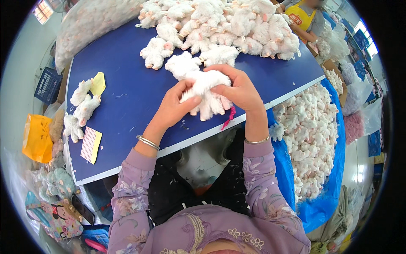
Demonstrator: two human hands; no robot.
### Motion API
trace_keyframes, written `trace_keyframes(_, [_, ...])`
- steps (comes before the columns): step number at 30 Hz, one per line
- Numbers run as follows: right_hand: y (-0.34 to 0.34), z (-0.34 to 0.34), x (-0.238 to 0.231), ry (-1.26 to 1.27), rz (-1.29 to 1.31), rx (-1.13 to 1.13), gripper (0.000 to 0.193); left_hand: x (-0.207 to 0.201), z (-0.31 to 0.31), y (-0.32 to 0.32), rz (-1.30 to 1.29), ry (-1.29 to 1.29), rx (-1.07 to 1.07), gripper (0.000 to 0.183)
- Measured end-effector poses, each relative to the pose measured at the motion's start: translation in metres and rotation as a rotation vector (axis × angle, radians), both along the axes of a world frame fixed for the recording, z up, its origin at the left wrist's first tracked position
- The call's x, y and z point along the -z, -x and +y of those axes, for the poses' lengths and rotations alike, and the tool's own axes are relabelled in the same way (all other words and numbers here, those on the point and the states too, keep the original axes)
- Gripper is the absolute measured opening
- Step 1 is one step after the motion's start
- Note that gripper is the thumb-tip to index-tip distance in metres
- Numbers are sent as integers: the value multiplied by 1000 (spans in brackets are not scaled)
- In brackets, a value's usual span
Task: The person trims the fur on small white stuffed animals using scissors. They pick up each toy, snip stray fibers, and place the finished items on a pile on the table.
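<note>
Frame centre: left hand [175, 104] and right hand [241, 91] angle inward, each grip clamped on a white plush toy [206, 81].

Blue tabletop [127, 114], pale edging. Far side: heap of white plush toys [237, 25]. Left side: smaller plush group [87, 109], yellow piece [98, 84] beside its upper end, patterned sheet [90, 145] near its lower end. Scattered thread bits [121, 94].
</note>
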State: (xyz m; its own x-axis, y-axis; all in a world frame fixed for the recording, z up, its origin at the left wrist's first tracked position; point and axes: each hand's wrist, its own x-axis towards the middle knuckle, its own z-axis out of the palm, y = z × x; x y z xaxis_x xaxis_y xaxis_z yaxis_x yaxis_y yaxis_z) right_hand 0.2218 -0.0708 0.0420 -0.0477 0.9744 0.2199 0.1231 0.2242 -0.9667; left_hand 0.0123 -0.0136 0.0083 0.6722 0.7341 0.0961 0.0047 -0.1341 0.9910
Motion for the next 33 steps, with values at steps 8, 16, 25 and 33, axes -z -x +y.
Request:
trace_keyframes(8, [14, 16, 17, 96, 352, 155, 31, 12, 9, -1, -210, 102, -270, 39])
trace_keyframes(16, [33, 13, 22, 28, 162, 187, 22, 12, 8, -4, -326, 26, -293, 39])
trace_keyframes(25, [35, 16, 24, -51, 180, 290, 24, 3, 5, -2, -208, 80, -218, 38])
trace_keyframes(33, [37, 20, 29, -110, 279, 312, 18, 7, 9, -4, -266, 101, -295, 35])
